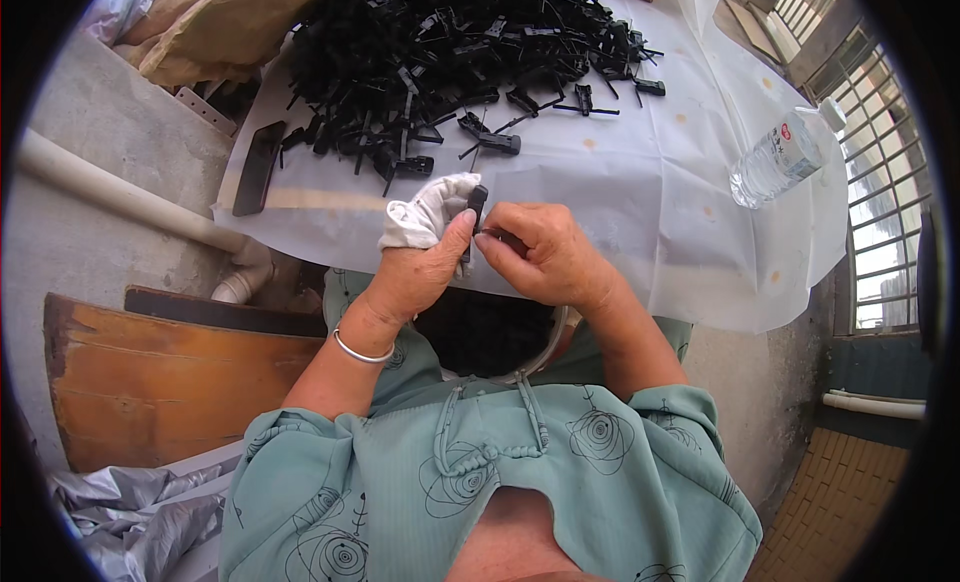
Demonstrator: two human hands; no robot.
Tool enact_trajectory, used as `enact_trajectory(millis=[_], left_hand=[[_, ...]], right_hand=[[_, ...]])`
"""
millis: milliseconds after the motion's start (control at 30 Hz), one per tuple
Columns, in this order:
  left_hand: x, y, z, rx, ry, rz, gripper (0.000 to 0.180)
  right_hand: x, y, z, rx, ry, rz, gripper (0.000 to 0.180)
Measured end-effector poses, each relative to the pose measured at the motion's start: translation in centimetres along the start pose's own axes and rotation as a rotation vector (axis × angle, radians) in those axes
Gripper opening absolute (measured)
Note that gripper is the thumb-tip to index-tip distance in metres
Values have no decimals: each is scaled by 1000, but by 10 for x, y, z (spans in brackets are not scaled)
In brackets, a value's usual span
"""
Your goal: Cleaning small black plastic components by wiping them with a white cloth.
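Note:
Just off the table's near edge, my left hand (pixel 425 267) grips a small black plastic part (pixel 479 196) upright between thumb and fingers. A white cloth glove (pixel 420 217) covers the fingers of that hand; its thumb is bare. My bare right hand (pixel 545 247) is closed against the part's right side. It pinches a small dark piece (pixel 508 240), mostly hidden by the fingers, whose kind I cannot make out. Beyond the hands lies a big heap of similar black plastic parts (pixel 450 62), many with thin stems. Several loose ones lie at its near edge.
Whitish plastic sheeting (pixel 610 202) covers the table. A dark phone (pixel 259 169) lies at its left edge, a clear water bottle (pixel 775 160) on the right. Below my hands, between my legs, a round container (pixel 555 340) holds dark things. Wooden boards (pixel 180 382) lean at left.

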State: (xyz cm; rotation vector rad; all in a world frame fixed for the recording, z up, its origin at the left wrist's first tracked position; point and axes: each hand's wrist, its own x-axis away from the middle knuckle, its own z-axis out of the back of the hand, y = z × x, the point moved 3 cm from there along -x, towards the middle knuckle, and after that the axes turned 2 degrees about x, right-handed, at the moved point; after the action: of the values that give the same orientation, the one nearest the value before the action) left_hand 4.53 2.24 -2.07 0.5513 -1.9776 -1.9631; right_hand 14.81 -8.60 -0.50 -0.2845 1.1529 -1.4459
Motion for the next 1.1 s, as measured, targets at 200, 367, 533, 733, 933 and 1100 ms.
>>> enact_trajectory(millis=[200,367,533,733,933,1100], left_hand=[[4,4,-2,49,60,-68,26],[11,6,-4,161,-37,60,27],[9,4,-2,-84,77,17,27],[12,20,-8,-603,190,-474,25],[19,11,-2,-652,199,-474,29],[13,12,13,-35,121,-176,32]], right_hand=[[1,-11,-10,104,232,219,17],[-4,5,-3,-2,279,-130,16],[-2,8,-5,-62,74,-133,21],[1,18,-24,-183,53,-237,25],[1,26,-36,-348,14,-344,26],[-6,6,-7,19,-59,-278,13]])
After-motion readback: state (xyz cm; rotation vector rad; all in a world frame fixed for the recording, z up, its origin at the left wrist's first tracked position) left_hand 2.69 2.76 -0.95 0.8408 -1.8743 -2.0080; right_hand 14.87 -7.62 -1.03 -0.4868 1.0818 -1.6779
